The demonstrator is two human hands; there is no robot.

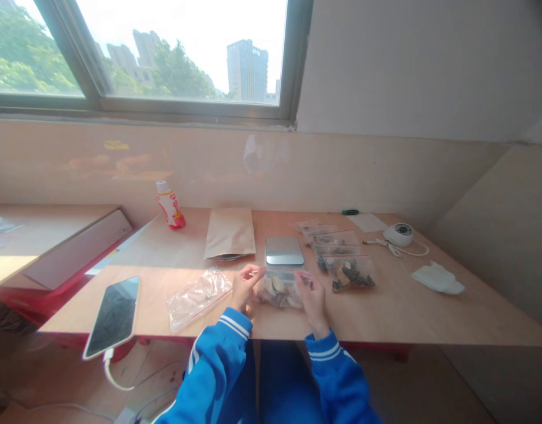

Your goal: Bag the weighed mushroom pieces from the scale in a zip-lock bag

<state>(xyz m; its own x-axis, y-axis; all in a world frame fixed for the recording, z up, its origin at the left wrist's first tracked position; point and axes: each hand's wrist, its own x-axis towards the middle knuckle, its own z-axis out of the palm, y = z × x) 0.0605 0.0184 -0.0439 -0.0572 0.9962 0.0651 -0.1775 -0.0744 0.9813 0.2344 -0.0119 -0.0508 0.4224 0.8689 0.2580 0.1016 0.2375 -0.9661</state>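
The left hand [247,288] and right hand [312,299] pinch the top edge of a zip bag [279,293].

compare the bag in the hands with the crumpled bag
The held bag is full of tan dried pieces; the crumpled bag looks empty. The left hand and right hand pinch the held bag's top edge; the crumpled bag lies flat on the table. Both are clear plastic.

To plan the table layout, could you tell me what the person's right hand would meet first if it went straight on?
Just past the clear zip bag of dried brown pieces at its fingers, the right hand would probably meet the flat silver rectangular scale, though depth is hard to judge here.
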